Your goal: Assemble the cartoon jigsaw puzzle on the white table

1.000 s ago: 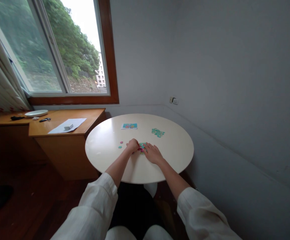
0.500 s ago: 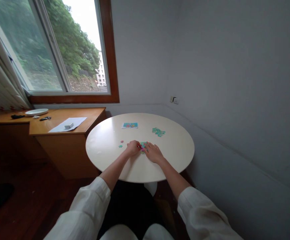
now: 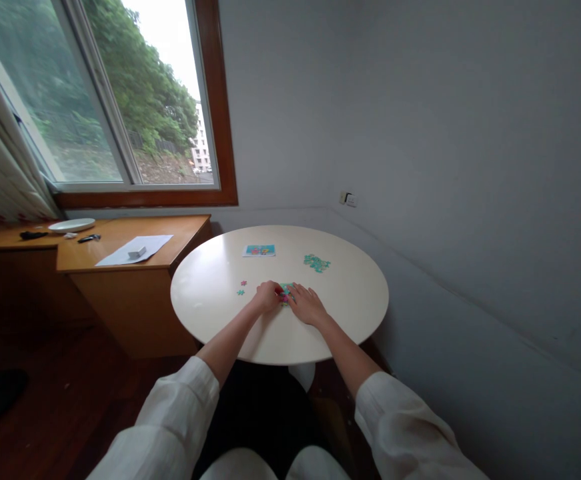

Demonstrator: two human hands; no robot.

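Note:
A partly joined jigsaw puzzle (image 3: 285, 298), green, pink and purple, lies on the round white table (image 3: 220, 327) between my hands. My left hand (image 3: 269, 296) is closed in a pinch at its left edge, on what looks like a reddish puzzle piece, mostly covered by the fingers. Stretched out flat, the fingers of my right hand (image 3: 307, 305) rest on the right part of the puzzle and hide some of it. Left of my left hand lie a loose pink piece (image 3: 243, 283) and a loose teal piece (image 3: 241, 293).
Farther back on the table are a small picture card (image 3: 259, 251) and a heap of teal puzzle pieces (image 3: 317, 263). A wooden desk (image 3: 190, 233) stands at the left, bearing a paper sheet (image 3: 115, 257), a small white box (image 3: 137, 252) and a white plate (image 3: 72, 225). Walls border the right.
The view has shifted very slightly. My left hand stays pinched at the puzzle's left edge with a tiny movement of the fingers; my right hand keeps its place.

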